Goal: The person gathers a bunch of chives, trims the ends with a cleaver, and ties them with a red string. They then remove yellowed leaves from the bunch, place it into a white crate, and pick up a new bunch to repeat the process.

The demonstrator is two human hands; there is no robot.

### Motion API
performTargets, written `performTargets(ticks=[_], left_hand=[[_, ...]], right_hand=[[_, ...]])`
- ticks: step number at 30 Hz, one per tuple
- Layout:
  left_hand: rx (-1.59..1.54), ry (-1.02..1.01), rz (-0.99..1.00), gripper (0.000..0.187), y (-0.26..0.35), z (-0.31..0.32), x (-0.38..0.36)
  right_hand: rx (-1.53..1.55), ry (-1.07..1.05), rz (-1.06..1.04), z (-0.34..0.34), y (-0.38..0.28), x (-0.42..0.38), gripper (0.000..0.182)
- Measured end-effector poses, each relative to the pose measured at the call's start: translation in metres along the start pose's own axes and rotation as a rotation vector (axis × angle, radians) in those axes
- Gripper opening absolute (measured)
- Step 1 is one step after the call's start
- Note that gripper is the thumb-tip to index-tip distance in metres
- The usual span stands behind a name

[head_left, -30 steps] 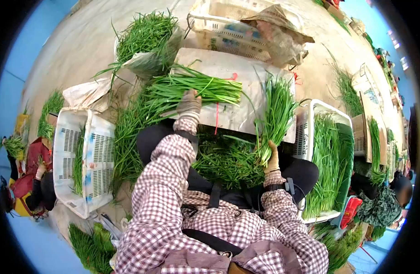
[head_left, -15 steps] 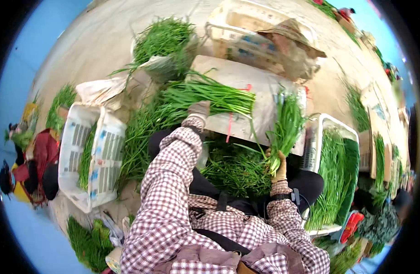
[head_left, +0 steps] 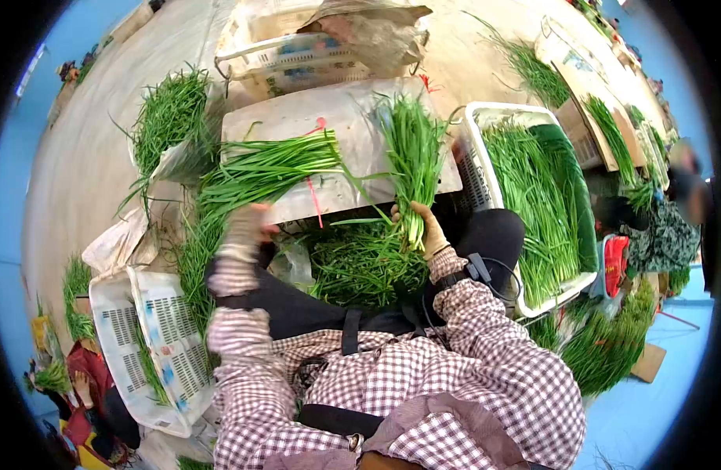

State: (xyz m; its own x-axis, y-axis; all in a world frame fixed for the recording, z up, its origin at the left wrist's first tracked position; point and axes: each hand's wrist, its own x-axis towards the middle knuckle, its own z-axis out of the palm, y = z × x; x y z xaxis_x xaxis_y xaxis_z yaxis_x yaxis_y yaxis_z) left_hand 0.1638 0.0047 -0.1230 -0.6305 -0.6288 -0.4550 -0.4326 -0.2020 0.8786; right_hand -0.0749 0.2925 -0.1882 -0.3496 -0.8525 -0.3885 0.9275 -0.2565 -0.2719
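My right hand (head_left: pixel 429 229), in a tan glove, grips a bunch of garlic chives (head_left: pixel 411 149) by its pale stem ends, leaves pointing away over a board (head_left: pixel 360 102). Blurred by motion, my left hand (head_left: pixel 255 223) is at the near edge of a larger pile of chives (head_left: pixel 274 168) lying across the board; its fingers are too smeared to read. A red tie (head_left: pixel 314 202) hangs beside that pile's cut ends. Loose chives (head_left: pixel 368 262) lie below the board, between my legs.
On the right stands a white crate (head_left: pixel 476 129) packed with chives. A white crate (head_left: pixel 176 345) sits at the left, and another crate (head_left: pixel 255 78) with a hat (head_left: pixel 368 31) on it is beyond the board. A co-worker's hand (head_left: pixel 82 388) shows far left.
My left hand has come off the chive pile and drawn back towards me. My right hand still holds its bunch. The whole view has turned towards the right.
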Motion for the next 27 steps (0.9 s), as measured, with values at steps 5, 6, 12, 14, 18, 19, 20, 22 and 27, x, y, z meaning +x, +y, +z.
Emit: performTargets(ticks=[5, 6, 12, 14, 18, 19, 20, 22, 27], left_hand=[[-0.547, -0.643, -0.209, 0.069, -0.070, 0.191, 0.038], [-0.634, -0.683, -0.194, 0.068, -0.067, 0.207, 0.039], [-0.492, -0.531, 0.040, 0.045, -0.032, 0.230, 0.035], [-0.491, -0.589, 0.456, 0.056, -0.031, 0.236, 0.046], [-0.470, -0.521, 0.383, 0.062, -0.006, 0.216, 0.033], [-0.382, -0.505, 0.439, 0.062, 0.001, 0.213, 0.038], [-0.371, -0.503, 0.454, 0.062, 0.009, 0.212, 0.040], [-0.354, -0.501, 0.492, 0.062, 0.028, 0.210, 0.039], [-0.067, -0.474, 0.618, 0.072, 0.078, 0.207, 0.045]], right_hand=[[-0.258, 0.178, 0.193, -0.008, 0.019, -0.014, 0.030], [-0.372, 0.185, 0.142, -0.010, 0.029, -0.016, 0.028], [-1.246, 0.281, -0.254, -0.030, 0.064, -0.016, 0.085], [-1.324, 0.271, -0.275, -0.005, 0.057, -0.017, 0.096], [-1.456, 0.122, -0.400, -0.002, 0.034, 0.001, 0.108], [-1.346, 0.045, -0.422, 0.005, 0.025, 0.005, 0.109], [-1.349, 0.058, -0.498, 0.017, 0.017, 0.010, 0.109], [-1.301, -0.046, -0.586, 0.029, 0.001, 0.026, 0.111], [-1.333, -0.292, -0.708, 0.071, -0.034, 0.040, 0.065]])
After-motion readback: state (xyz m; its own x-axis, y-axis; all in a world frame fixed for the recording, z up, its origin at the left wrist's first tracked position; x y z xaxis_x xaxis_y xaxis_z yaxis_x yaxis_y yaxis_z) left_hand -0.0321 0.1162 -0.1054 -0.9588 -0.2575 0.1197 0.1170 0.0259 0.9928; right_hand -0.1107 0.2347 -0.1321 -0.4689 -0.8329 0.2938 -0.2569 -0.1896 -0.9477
